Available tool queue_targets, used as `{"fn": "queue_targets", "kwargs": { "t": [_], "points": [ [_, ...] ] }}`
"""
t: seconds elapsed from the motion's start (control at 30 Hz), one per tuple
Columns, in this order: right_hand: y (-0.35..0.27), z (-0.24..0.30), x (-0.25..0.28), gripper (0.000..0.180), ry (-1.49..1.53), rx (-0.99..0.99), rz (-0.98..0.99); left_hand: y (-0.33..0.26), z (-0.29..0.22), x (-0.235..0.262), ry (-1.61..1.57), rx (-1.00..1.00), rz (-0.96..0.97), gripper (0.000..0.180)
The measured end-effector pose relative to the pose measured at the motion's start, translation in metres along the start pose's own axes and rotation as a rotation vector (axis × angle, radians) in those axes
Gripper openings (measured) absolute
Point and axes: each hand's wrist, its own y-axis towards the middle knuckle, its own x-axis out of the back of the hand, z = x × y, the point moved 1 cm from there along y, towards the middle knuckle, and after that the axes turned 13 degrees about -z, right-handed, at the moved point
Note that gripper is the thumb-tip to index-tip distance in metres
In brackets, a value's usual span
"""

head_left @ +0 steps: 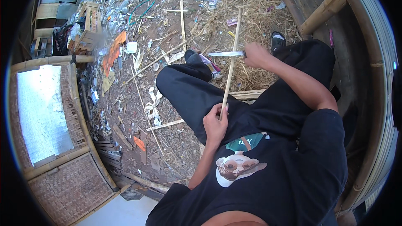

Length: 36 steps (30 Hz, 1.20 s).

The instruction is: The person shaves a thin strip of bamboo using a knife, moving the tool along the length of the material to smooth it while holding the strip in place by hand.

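My left hand (215, 124) is closed round the near end of a long pale bamboo strip (231, 70), close to my lap. The strip slants up and away from me, its far end over the straw-covered ground. In my right hand (256, 55) is a knife (226, 54), gripped by its handle. Its blade points left and crosses the strip around the middle, apparently touching it. Most of the handle is hidden in my fist.
Bamboo sticks (183, 20) and litter lie on the dirt ahead and left. A wooden crate (87, 27) stands far left. Nearer on the left is a woven bamboo panel (69, 186) with a shiny sheet (44, 108). Curved bamboo poles (379, 75) rise close on my right.
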Motion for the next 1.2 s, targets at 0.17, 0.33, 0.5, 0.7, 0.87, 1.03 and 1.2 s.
{"fn": "queue_targets", "kwargs": {
  "t": [0.17,0.33,0.5,0.7,0.87,1.03,1.2],
  "points": [
    [-0.009,0.02,0.003,0.019,0.091,0.128,0.038,0.019,-0.003,0.0,-0.186,0.21,0.148,0.016],
    [-0.002,0.027,0.004,0.021,0.172,0.088,-0.003,0.061,-0.009,-0.013,-0.487,0.432,0.424,0.022],
    [-0.004,0.034,0.001,0.021,0.128,0.129,0.002,0.093,-0.005,-0.041,-0.487,0.438,0.449,0.024],
    [0.001,0.025,-0.012,0.02,0.102,0.159,-0.004,0.116,-0.002,-0.07,-0.447,0.569,0.485,0.025],
    [0.01,0.024,-0.002,0.02,0.114,0.025,0.062,0.125,-0.004,-0.085,-0.354,0.52,0.416,0.033],
    [0.016,0.015,-0.009,0.021,0.07,0.027,0.018,0.131,-0.006,-0.089,-0.388,0.471,0.407,0.036],
    [0.013,0.019,-0.005,0.021,0.028,0.046,-0.022,0.128,-0.004,-0.094,-0.447,0.468,0.4,0.031]
  ]
}}
